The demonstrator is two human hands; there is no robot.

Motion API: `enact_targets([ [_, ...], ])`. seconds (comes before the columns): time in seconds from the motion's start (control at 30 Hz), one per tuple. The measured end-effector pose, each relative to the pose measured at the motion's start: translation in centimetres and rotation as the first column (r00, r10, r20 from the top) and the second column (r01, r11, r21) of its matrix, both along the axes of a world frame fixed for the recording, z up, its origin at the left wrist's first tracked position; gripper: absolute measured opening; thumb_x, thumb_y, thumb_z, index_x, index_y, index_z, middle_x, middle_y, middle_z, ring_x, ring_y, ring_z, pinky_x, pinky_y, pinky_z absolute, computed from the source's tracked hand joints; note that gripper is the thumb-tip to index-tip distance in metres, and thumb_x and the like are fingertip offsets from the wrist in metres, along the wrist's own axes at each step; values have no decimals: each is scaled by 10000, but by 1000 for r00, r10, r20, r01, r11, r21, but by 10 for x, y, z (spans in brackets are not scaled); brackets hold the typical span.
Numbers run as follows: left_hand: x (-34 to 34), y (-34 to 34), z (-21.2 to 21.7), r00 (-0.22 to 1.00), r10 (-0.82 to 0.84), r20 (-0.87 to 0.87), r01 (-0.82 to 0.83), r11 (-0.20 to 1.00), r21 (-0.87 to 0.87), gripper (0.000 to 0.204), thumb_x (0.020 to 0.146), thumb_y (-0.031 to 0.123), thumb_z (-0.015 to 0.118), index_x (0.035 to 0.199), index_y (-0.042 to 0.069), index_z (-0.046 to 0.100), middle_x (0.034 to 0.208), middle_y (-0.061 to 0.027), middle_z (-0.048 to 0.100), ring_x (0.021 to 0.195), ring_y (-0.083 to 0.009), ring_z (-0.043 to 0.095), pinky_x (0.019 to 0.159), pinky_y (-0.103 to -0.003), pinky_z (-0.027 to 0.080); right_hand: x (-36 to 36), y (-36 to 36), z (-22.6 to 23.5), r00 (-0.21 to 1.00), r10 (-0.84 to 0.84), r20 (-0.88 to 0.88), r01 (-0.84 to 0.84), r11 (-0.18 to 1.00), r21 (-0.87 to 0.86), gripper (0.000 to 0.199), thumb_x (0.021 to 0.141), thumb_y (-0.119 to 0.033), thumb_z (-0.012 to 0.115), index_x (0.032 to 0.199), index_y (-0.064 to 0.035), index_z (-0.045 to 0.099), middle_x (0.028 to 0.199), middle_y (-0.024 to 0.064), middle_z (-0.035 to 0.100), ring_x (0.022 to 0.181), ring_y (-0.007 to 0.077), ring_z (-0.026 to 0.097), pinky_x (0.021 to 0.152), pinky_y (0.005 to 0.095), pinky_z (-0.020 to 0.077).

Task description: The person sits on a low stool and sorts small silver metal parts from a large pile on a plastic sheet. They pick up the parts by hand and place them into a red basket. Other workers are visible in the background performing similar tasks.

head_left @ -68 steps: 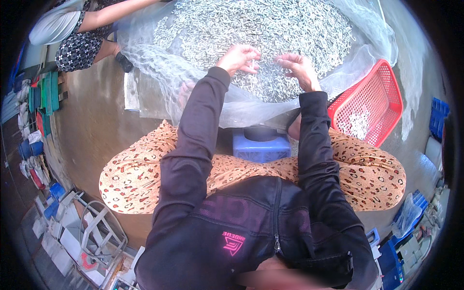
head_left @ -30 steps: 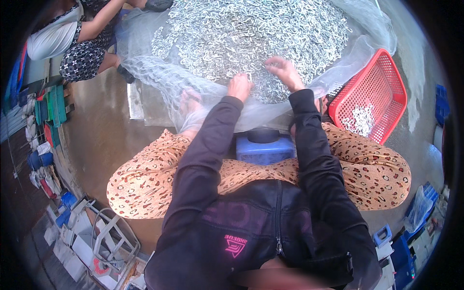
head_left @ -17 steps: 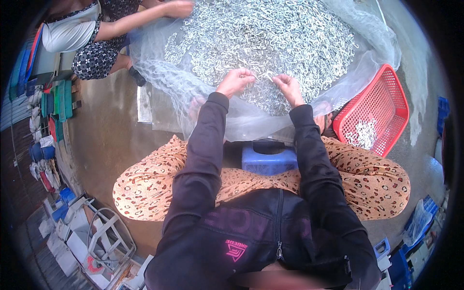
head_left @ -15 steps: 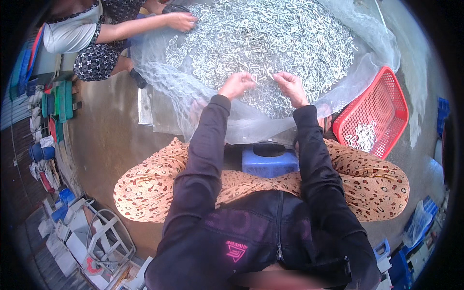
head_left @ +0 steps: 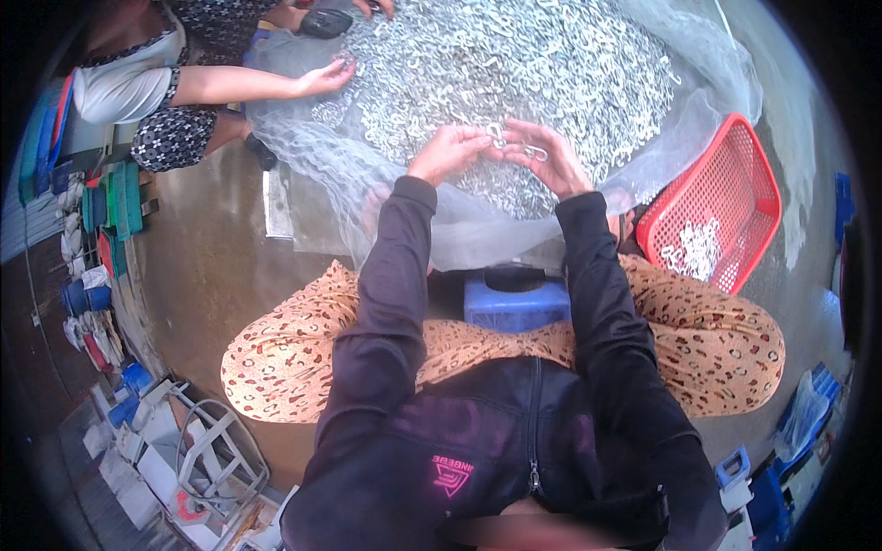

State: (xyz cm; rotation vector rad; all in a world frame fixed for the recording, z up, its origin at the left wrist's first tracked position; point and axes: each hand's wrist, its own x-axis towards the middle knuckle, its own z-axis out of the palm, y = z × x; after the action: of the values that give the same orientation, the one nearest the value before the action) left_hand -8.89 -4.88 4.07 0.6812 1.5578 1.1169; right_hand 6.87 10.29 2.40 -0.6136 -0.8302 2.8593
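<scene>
A broad heap of pale, silvery S-shaped hooks lies on sheer white netting in front of me. Over its near side, my left hand is closed in a pinch at a small pale hook. My right hand meets it from the other side, its palm partly turned up and fingers loosely curled. Another hook rests against those right fingers. Fingertips of both hands come together around the first hook, so which one bears it is hard to make out.
A red perforated basket with some white hooks inside stands at my right. Between my knees is a blue plastic stool. At the far left, a co-worker's hand reaches palm up to the heap's edge. Crates line the left side.
My hands have come closer together, and the right has turned its palm upward. The co-worker's near hand has drawn back left and turned over; their other hand now shows at the top.
</scene>
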Motion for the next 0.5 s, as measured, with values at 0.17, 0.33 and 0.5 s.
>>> enact_targets([
  [0.17, 3, 10, -3, 882, -193, -430, 154, 980, -125, 200, 815, 227, 661, 900, 55, 716, 796, -57, 699, 747, -138, 638, 726, -283, 484, -8, -17, -18, 979, 83, 187, -120, 973, 195, 253, 902, -150, 559, 1079, 30, 574, 1013, 109, 604, 923, 189, 590, 748, 301, 500],
  [0.33, -1, 5, 23, 982, 182, -52, -165, 958, 234, 181, 818, 196, 619, 877, 28, 651, 785, -37, 639, 603, -107, 527, 542, -238, 416, 0, -8, -20, 960, -208, 187, 215, 976, -20, 199, 873, -148, 625, 1003, -2, 596, 863, 56, 589, 707, 157, 565, 674, 262, 491],
  [0.5, -6, -5, 25, 719, 147, 680, -467, 827, 315, 210, 856, 216, 477, 754, 33, 499, 785, -79, 511, 523, -61, 335, 416, -178, 246, 4, 13, -20, 966, -71, 249, 68, 997, 21, 212, 820, -244, 700, 834, -81, 565, 710, 16, 524, 617, 117, 512, 523, 229, 413],
])
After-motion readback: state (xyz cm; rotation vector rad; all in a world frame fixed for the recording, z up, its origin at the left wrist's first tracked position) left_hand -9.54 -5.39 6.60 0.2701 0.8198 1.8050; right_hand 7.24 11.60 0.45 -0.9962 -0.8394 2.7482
